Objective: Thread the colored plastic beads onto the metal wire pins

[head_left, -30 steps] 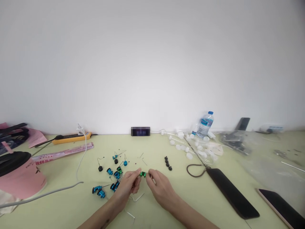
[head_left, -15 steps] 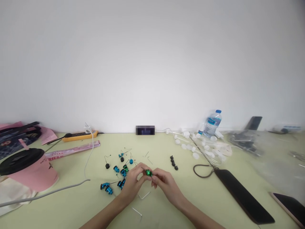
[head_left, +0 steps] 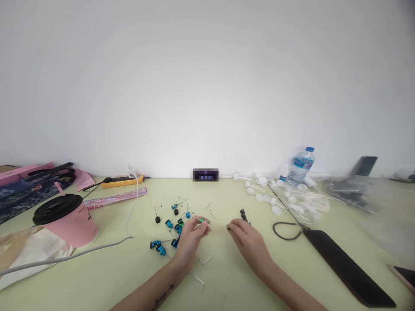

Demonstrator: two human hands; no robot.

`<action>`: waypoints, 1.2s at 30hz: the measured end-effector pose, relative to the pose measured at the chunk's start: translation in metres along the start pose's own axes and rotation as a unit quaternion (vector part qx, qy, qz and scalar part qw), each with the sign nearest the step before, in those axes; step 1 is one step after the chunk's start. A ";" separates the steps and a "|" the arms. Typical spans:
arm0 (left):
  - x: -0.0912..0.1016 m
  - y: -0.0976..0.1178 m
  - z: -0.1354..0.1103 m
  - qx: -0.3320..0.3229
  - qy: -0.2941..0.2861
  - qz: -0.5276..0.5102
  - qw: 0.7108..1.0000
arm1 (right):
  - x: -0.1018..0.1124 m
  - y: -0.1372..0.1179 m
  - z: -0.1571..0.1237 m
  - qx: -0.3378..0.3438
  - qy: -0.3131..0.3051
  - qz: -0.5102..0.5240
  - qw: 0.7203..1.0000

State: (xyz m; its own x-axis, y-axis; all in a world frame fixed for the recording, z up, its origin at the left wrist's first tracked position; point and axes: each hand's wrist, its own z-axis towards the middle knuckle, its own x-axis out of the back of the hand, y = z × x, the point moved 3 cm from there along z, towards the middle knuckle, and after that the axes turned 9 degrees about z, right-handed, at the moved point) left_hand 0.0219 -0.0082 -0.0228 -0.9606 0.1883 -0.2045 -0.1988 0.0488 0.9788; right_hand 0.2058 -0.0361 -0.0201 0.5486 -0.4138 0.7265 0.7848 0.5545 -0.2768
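Note:
My left hand pinches a small shiny green metal part between thumb and fingertips. Apart from it, to the right, my right hand has its thumb and fingers pressed together. A tiny dark spot shows at those fingertips, too small to name. Just beyond the right hand lies a short row of small black knob-like parts, partly covered by it. Left of my left hand are several blue metal parts with black ends, some with thin bent wires. Bent metal hex keys lie between my forearms.
A pink cup with a black lid stands left, near a white cable and a yellow power strip. At right are clear tubes with white caps, a water bottle, a long black case and a plastic bag.
My hands were together at the green part; the right hand has let go of it and moved right, towards the black parts. The left hand keeps the green part. The view has shifted left.

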 end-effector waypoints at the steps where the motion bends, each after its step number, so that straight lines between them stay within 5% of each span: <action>1: 0.006 0.005 0.002 -0.018 -0.026 0.059 0.998 | 0.003 0.009 -0.004 -0.052 -0.010 0.050 0.997; 5: 0.042 0.017 0.001 -0.097 -0.088 0.283 0.950 | 0.009 0.044 -0.034 -0.216 -0.053 0.163 0.961; 12: 0.118 0.017 -0.010 -0.109 -0.002 0.435 0.894 | 0.004 0.068 -0.053 -0.161 -0.058 0.107 0.980; 17: 0.157 0.013 -0.008 -0.074 0.021 0.528 0.846 | -0.002 0.028 -0.038 -0.035 -0.028 0.057 0.997; 22: 0.185 0.005 -0.005 0.005 0.026 0.692 0.722 | -0.024 -0.028 -0.026 0.106 -0.091 0.057 0.988; 24: 0.195 0.002 -0.004 0.034 0.037 0.711 0.701 | -0.035 -0.040 -0.022 0.129 -0.113 0.059 0.983; 30: 0.213 0.006 -0.007 0.084 0.067 0.754 0.648 | -0.053 -0.045 -0.019 0.087 -0.193 0.116 0.970; 36: 0.180 0.011 -0.013 0.072 0.122 0.810 0.569 | -0.049 -0.037 -0.020 0.039 -0.188 0.164 0.968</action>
State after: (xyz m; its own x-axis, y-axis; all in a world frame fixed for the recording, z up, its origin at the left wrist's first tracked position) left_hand -0.1554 0.0131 -0.0488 0.1363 -0.0405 0.9898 0.9873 0.0883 -0.1323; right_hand 0.1558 -0.0504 -0.0585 0.6083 0.0774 0.7900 0.5544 0.6708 -0.4926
